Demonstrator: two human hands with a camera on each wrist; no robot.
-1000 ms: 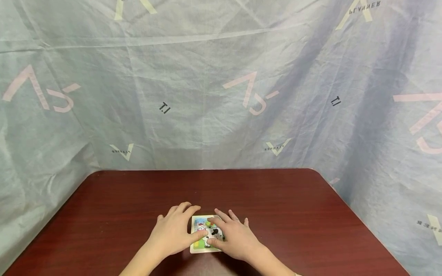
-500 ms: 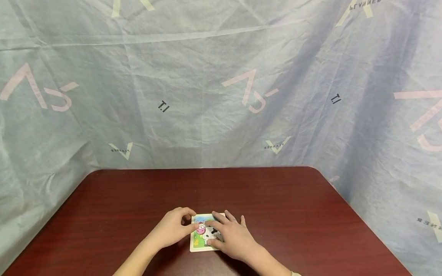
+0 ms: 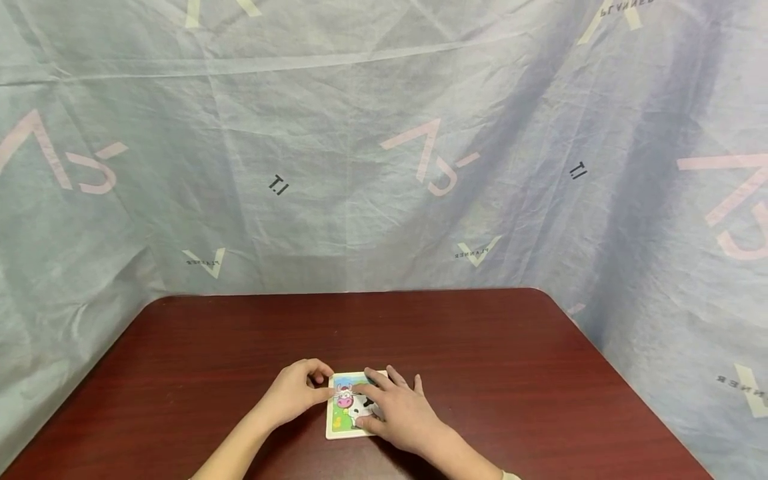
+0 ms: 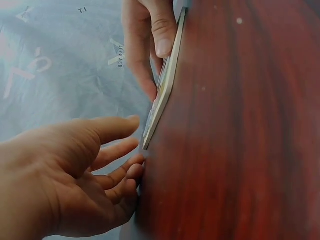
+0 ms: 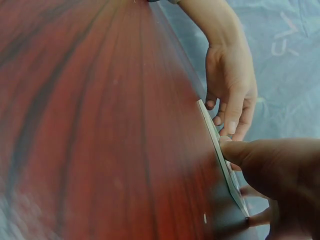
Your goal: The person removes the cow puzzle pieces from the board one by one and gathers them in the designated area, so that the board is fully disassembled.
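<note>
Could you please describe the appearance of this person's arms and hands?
The left hand and right hand are bare, with no gloves or rings visible. Much of each forearm is uncovered; a pale sleeve edge shows at the right one. I see no cables or markings on them.

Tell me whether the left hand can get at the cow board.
Likely yes: the left hand is beside the left edge of the cow board, with nothing visible between; the right hand covers mostly the opposite side.

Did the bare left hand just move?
Yes: the left hand moved left against the red wooden table, its thumb leaving the middle of the square, white-rimmed cow picture.
</note>
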